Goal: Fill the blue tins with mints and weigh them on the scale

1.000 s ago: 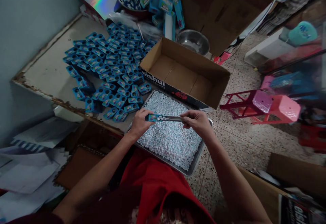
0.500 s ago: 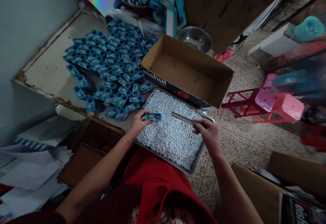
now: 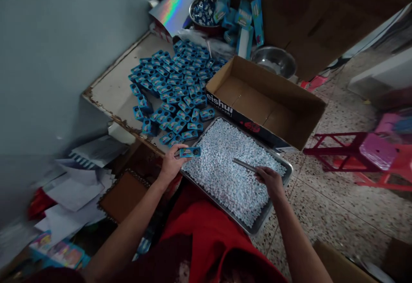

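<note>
My left hand (image 3: 170, 162) grips a small blue box (image 3: 189, 152) with a dark round hole in its top, at the tray's left edge. In my right hand (image 3: 271, 181) is a narrow grey metal strip (image 3: 244, 165), pinched at one end; its other end points left, low over the tray. Whether the strip is hollowed cannot be made out. The metal tray (image 3: 287, 169) carries a thick layer of small white and pale-blue pellets (image 3: 225, 175). Behind my left hand, many similar blue boxes (image 3: 174, 87) stand close together on the table.
An open cardboard carton (image 3: 267, 98) stands behind the tray. Beyond it are a metal bowl (image 3: 273, 62), a bowl of shiny blue-and-white pieces (image 3: 204, 11) and larger blue packs (image 3: 244, 19). A purple stool (image 3: 376, 152) is on the floor at right; papers (image 3: 75, 188) lie low left.
The view has swung left, so the table and tray appear farther right. My left hand with the box has drawn leftward from over the pellets to the tray's edge. Both hands keep their holds.
</note>
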`<state>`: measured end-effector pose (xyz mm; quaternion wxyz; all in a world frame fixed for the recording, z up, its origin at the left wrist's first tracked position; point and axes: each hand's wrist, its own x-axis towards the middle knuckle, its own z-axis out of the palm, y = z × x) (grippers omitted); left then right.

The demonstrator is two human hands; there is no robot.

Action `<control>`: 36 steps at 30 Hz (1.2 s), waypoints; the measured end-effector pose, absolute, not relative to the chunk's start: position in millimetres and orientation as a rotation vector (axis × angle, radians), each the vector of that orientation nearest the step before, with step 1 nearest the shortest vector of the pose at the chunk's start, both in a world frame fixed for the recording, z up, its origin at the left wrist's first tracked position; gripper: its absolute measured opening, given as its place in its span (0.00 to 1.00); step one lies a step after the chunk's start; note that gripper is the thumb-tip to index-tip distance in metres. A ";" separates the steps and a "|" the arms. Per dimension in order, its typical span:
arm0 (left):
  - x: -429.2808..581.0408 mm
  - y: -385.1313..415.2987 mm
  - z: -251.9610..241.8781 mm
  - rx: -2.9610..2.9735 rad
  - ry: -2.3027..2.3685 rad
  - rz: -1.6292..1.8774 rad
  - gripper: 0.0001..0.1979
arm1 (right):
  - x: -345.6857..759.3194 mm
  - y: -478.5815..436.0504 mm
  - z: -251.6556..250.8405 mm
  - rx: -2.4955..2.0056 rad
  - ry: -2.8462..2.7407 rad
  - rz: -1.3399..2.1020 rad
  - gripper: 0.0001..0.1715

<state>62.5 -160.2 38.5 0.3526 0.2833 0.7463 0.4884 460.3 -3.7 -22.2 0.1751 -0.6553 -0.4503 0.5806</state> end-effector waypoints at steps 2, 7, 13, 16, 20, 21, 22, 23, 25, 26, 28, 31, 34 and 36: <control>61.8 -169.8 37.3 0.695 1.951 1.277 0.23 | 467.7 0.4 -18.0 -1.876 -1.369 1.623 0.33; 67.2 -187.1 29.8 0.588 1.951 1.346 0.23 | 453.6 -9.9 -17.2 -1.719 -2.151 1.022 0.15; 79.4 -195.0 26.6 0.604 1.955 1.269 0.22 | 352.5 -55.8 -32.0 -1.383 -2.744 0.886 0.23; 88.4 -191.3 23.7 0.721 2.013 1.179 0.20 | 336.5 -52.7 -30.1 -1.543 -2.678 0.911 0.14; 104.0 -171.6 19.2 0.938 2.033 1.088 0.19 | 355.9 -27.9 -5.0 -1.536 -2.598 0.961 0.09; 108.2 -164.4 19.1 0.990 2.026 1.062 0.19 | 359.5 -23.5 5.1 -1.502 -2.587 0.978 0.09; 112.4 -156.9 19.8 1.034 2.019 1.039 0.20 | 360.4 -20.7 15.7 -1.454 -2.574 0.997 0.09; 116.3 -149.6 21.0 1.070 2.009 1.018 0.20 | 358.4 -19.3 26.1 -1.393 -2.557 1.016 0.09; 123.2 -136.8 24.7 1.129 1.978 0.987 0.21 | 346.8 -19.8 43.8 -1.248 -2.525 1.048 0.08; 126.1 -131.8 26.8 1.160 1.952 0.974 0.21 | 338.5 -20.7 50.2 -1.183 -2.519 1.054 0.08; 130.5 -125.0 29.7 1.206 1.891 0.966 0.20 | 321.7 -22.3 56.9 -1.115 -2.534 1.057 0.09; 134.6 -120.5 28.7 1.145 1.797 1.028 0.19 | 310.9 -20.6 54.1 -1.129 -2.487 1.136 0.14; 138.0 -117.4 20.7 0.979 1.725 1.107 0.19 | 332.1 -16.0 42.8 -1.238 -2.248 1.273 0.14; 140.4 -114.3 14.2 0.917 1.684 1.125 0.20 | 361.1 -13.4 32.9 -1.406 -2.136 1.285 0.16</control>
